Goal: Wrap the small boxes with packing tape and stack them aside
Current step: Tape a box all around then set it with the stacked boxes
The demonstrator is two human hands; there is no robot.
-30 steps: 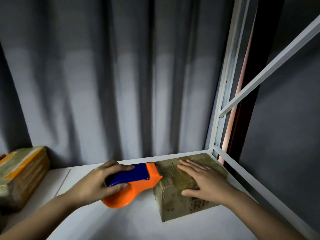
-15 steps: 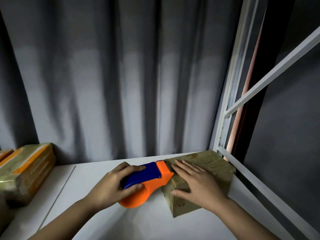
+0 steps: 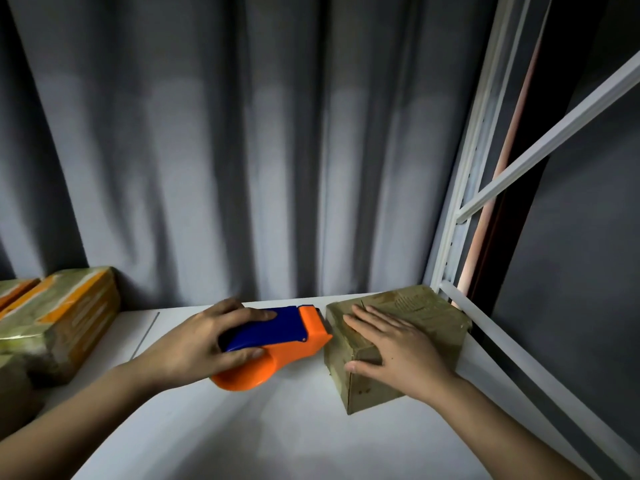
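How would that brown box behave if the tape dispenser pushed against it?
The cardboard box looks stiff and squat, so it probably won't tip. Its glossy taped skin might slide on the smooth white shelf, though the right hand pressing flat on top likely steadies it.

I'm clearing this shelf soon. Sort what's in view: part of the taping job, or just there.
Job: small box under the right hand; tape dispenser gripped by the left hand; wrapped boxes set aside, left.

Just there: curtain; shelf frame.

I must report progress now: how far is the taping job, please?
Done: taped boxes lie at the left. In hand: the right hand presses flat on the small box; the left hand grips the tape dispenser at its left edge. Left: finishing this box, then stacking it aside.
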